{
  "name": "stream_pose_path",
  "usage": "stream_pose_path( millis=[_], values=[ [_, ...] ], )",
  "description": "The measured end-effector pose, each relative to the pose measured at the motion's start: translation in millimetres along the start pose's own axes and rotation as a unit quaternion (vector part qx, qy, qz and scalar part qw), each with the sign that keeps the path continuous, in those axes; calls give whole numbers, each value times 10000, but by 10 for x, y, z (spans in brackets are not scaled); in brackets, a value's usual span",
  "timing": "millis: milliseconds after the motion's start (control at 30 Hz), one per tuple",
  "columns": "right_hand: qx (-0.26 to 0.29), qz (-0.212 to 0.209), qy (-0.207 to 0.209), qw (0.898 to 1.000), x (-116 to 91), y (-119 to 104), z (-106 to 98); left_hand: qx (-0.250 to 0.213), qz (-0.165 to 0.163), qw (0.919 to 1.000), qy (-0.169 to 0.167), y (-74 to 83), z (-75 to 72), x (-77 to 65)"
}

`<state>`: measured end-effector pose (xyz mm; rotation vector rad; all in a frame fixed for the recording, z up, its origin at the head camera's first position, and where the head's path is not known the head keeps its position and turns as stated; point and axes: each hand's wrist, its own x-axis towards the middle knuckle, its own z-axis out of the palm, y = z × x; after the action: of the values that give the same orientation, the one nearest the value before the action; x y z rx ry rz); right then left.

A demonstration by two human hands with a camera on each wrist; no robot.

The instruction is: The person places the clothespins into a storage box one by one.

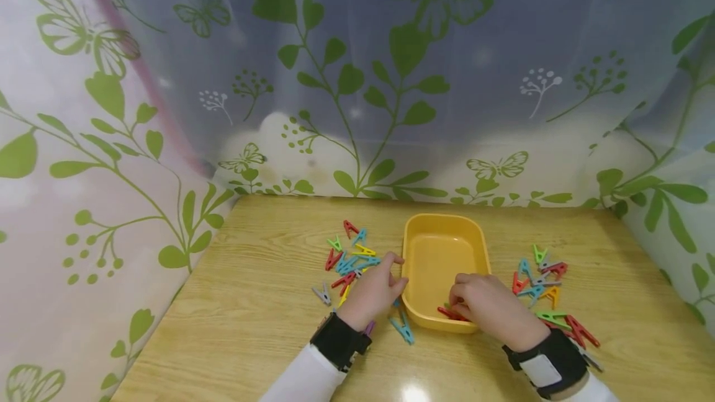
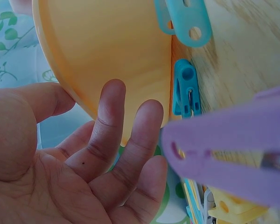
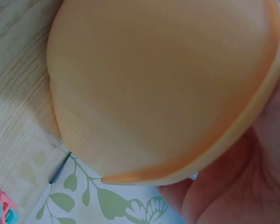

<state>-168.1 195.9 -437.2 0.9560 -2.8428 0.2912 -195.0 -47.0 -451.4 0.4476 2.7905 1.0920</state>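
Note:
A yellow plastic bin [image 1: 445,253] stands on the table between my two hands. At its left side is my left hand [image 1: 373,290], the thumb and a fingertip right at the rim. The left wrist view shows its fingers [image 2: 113,100] loosely bent, with nothing in the palm. My right hand [image 1: 485,303] reaches over the near right rim, its fingers bent down into the bin beside red clothespins [image 1: 451,313] and a bit of green. In the right wrist view the bin wall [image 3: 154,93] hides the fingertips, so I cannot tell whether they pinch a clothespin.
Loose clothespins in several colours lie left of the bin, among them a grey one [image 1: 322,293] and a blue one [image 1: 402,329]. A purple clothespin [image 2: 214,149] is close to the left wrist camera. More, including an orange one [image 1: 552,296], lie on the right. A patterned curtain [image 1: 357,79] hangs behind.

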Motion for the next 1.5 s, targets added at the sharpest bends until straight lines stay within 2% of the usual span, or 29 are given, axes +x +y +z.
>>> stream_pose_path(
  millis=[267,433,667,833,1033,1267,1367,1500],
  values=[
    [70,-14,7,10000,19,-2,11,-15,-11,10000,22,-25,-5,3],
    [-58,17,421,9991,8,8,-41,-5,24,10000,38,-43,-14,11],
    [-261,199,1312,9908,-122,178,-417,20,21,10000,59,-50,-25,23],
    [-414,795,1379,9864,-332,432,-677,-13,-21,10000,69,-44,-6,25],
    [-361,1548,861,9835,-600,707,-776,-75,-29,9999,69,-52,17,11],
    [-444,2111,-85,9764,-843,953,-642,-11,10,10000,66,-45,9,3],
    [-282,2417,-686,9675,-946,1054,-562,-8,2,10000,54,-44,10,-2],
    [29,2837,-1509,9470,-1076,1145,-464,-29,-35,10000,17,-47,17,2]
  ],
)
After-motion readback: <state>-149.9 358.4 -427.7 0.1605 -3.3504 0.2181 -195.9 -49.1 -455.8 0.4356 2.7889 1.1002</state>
